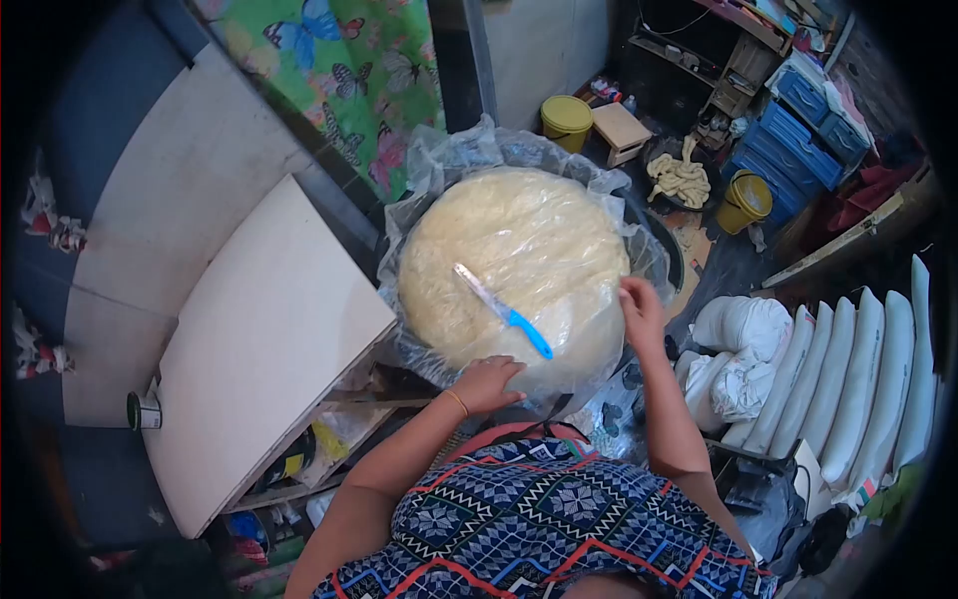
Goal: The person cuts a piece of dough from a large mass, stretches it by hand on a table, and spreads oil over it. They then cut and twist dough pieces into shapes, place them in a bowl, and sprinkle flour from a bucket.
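Note:
A big rounded mass of pale dough (469, 215) fills a wide tub in front of me, covered by a clear plastic sheet (439, 160) with crumpled edges. On top of the cover lies a knife (514, 319) with a blue handle, its blade pointing up and to the left. My left hand (486, 384) rests at the near left edge of the plastic, fingers stretched out and holding nothing. At the right edge, my right hand (642, 307) has its fingers curled, pinching the plastic. The tub's dark rim (677, 265) shows only at the right.
A white board (269, 339) slants close on the left. Several filled white sacks (848, 379) stand at right. Behind are a lidded yellow bucket (567, 120), a wooden stool (619, 130), a basin of pale twisted material (682, 175), another yellow bucket (744, 202) and blue drawers (788, 150).

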The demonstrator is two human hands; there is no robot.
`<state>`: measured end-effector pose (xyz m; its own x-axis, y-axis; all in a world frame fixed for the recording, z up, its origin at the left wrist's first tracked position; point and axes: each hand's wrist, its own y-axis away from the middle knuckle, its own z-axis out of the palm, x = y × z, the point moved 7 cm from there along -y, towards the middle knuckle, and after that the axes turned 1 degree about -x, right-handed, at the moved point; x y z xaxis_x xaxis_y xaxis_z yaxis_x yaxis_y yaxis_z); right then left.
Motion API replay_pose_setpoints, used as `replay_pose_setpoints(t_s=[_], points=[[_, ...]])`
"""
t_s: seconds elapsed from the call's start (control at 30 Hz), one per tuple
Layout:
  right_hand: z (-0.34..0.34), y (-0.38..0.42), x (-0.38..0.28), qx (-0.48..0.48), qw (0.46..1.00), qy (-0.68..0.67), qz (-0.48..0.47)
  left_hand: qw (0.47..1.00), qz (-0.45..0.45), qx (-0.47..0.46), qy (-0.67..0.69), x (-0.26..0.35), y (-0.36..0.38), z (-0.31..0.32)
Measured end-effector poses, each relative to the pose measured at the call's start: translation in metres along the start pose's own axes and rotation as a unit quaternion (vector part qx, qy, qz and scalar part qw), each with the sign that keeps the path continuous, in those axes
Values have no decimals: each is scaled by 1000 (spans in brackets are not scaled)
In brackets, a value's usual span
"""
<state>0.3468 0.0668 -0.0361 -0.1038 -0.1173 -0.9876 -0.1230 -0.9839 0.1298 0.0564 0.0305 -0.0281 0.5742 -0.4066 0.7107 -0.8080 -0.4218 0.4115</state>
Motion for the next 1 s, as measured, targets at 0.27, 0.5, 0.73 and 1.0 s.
replay_pose_setpoints(t_s=[0.27,0.5,0.73,1.0], points=[[135,34,-4,103,733,665,101,985,-63,93,-135,-103,96,21],[190,-4,107,-44,760,637,118,849,-122,509,66,-145,165,-18],[195,15,151,-52,877,448,167,774,-249,481,327,-239,172,0],[131,68,92,-148,963,11,226,650,-261,491,517,-254,135,16]])
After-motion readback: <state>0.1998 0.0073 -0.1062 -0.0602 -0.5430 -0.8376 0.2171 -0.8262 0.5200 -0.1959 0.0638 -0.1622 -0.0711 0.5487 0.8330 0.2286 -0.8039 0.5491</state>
